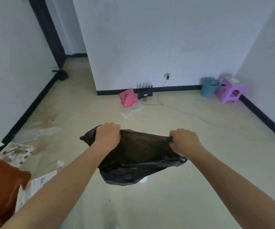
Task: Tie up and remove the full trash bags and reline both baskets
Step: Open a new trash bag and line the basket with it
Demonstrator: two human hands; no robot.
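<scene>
Item, black bag (136, 156): I hold it in mid-air over the floor (199, 187), left hand (108, 138) and right hand (183, 141) fisted on its rim; thin, limp, light, likely slippery film, best held by bunched rim; blue basket (208, 87) well apart.

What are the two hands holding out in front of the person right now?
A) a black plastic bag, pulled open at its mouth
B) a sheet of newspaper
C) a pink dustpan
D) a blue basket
A: the left hand and the right hand each grip an edge of the black plastic bag, stretching its mouth open above the floor.
</scene>
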